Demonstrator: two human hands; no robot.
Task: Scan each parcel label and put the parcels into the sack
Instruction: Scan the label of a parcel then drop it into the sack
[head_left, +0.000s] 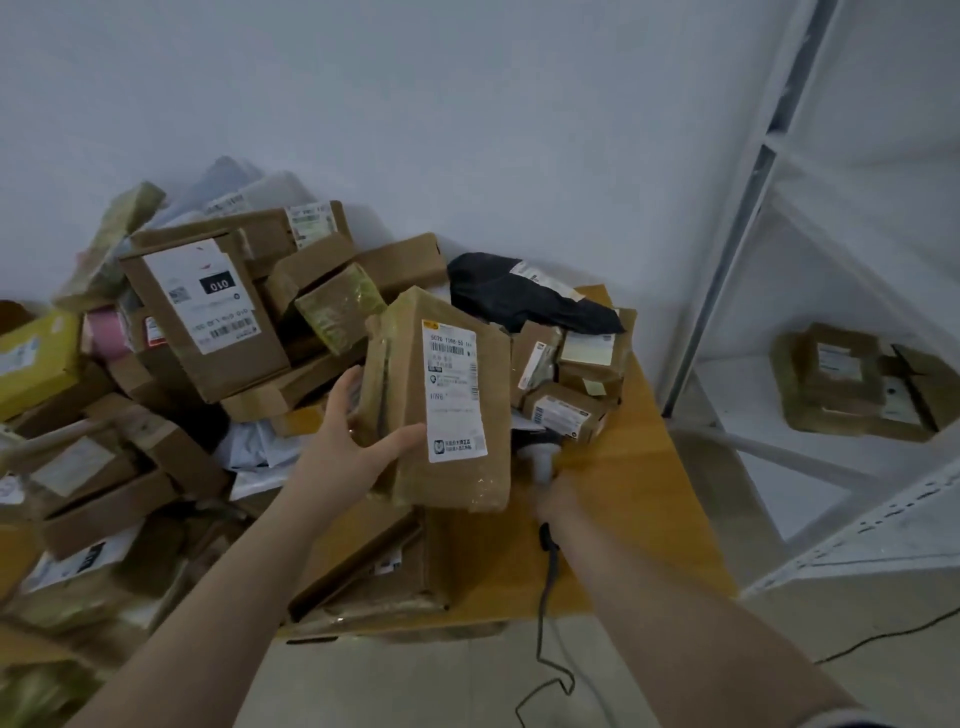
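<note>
Left hand (345, 447) has fingers and thumb wrapped round a brown cardboard parcel (452, 486), held upright above the wooden counter (623, 493) – its white shipping label (454, 395) faces the camera, barcode visible, print too blurry to read. Right hand (558, 501) grips a grey handheld scanner (543, 457) just beside the parcel's lower right corner, half hidden by it. Bare counter runs from there to the right edge – the left side is heaped with boxes. A big brown box (208, 322) there says "010".

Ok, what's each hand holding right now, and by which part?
The left hand grips the labelled brown parcel by its lower left side, thumb on the front. The right hand grips the corded scanner by its handle.
</note>
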